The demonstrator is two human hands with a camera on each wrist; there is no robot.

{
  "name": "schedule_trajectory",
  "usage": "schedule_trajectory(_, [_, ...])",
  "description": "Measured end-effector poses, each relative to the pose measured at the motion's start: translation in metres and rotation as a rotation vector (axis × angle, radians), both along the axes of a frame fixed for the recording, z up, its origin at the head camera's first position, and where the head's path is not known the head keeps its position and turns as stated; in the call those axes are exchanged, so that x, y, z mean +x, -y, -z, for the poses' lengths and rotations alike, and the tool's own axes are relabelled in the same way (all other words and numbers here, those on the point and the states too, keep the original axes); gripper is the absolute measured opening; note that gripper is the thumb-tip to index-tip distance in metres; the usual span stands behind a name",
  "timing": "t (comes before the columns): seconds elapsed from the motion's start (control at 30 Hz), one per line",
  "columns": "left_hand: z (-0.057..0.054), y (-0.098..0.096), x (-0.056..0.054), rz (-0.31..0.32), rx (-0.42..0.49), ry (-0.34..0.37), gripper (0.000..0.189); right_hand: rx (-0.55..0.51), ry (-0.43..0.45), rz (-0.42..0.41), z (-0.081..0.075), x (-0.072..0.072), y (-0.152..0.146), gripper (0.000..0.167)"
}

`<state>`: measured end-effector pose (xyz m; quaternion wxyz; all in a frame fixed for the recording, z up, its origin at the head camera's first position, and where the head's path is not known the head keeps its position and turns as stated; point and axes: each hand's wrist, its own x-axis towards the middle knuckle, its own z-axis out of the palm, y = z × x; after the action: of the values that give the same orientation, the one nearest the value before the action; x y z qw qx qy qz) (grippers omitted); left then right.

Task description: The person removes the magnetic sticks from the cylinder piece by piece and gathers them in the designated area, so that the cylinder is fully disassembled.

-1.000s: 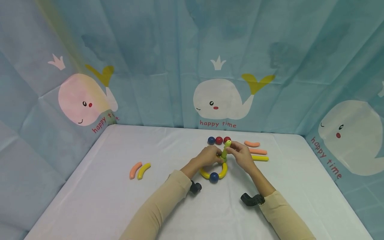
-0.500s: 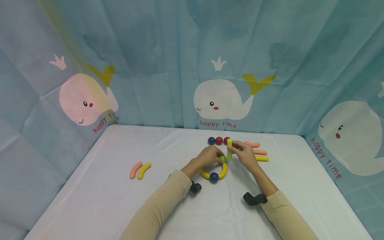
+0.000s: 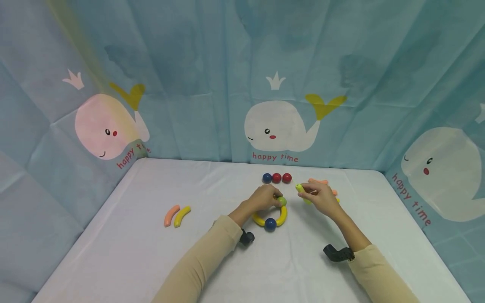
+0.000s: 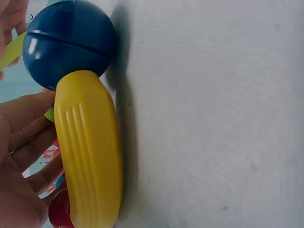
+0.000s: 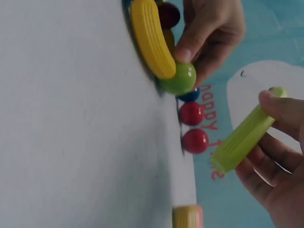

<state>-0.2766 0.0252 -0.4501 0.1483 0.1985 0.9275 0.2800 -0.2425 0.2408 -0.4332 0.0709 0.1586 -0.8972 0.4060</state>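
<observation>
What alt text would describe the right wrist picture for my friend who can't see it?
The right hand holds a light-green stick, while the left hand grips a green ball that touches a curved yellow piece. Beyond are two red balls and part of a blue ball, with a blue curtain behind.

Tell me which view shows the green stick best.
The right wrist view: the green stick appears large, nearly whole. The head view shows it small, partly covered; the left wrist view, only part at the edge.

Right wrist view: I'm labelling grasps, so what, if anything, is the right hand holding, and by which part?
A light green stick, held by the right hand near its upper end in this view.
</observation>
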Motion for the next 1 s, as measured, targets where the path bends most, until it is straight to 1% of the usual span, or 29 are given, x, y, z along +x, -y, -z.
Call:
schedule_trajectory(0.2, [0.001,0.000,0.000,-0.004,0.000,-0.006,0.035,0.212,-0.029,-0.020,0.003,0.004,-0.021,0.024])
schedule_trajectory(0.4, [0.002,0.000,0.001,-0.007,0.010,-0.009,0.035,0.400,-0.016,-0.034,0.004,0.008,-0.039,0.027])
schedule_trajectory(0.5, [0.001,0.000,0.001,-0.013,0.012,-0.002,0.035,0.489,-0.017,-0.044,0.004,0.009,-0.045,0.025])
schedule_trajectory(0.57, [0.001,0.000,0.002,-0.014,0.011,-0.001,0.035,0.529,-0.019,-0.049,0.005,0.010,-0.049,0.024])
schedule_trajectory(0.8, [0.002,0.000,0.002,-0.011,0.006,-0.019,0.035,0.621,0.019,-0.036,0.008,0.011,-0.058,0.024])
schedule_trajectory(0.9, [0.001,0.000,0.002,-0.019,0.007,-0.016,0.034,0.649,0.010,-0.053,0.009,0.011,-0.060,0.024])
schedule_trajectory(1.0, [0.000,0.000,0.004,-0.030,0.009,-0.008,0.034,0.657,0.003,-0.083,0.010,0.010,-0.061,0.028])
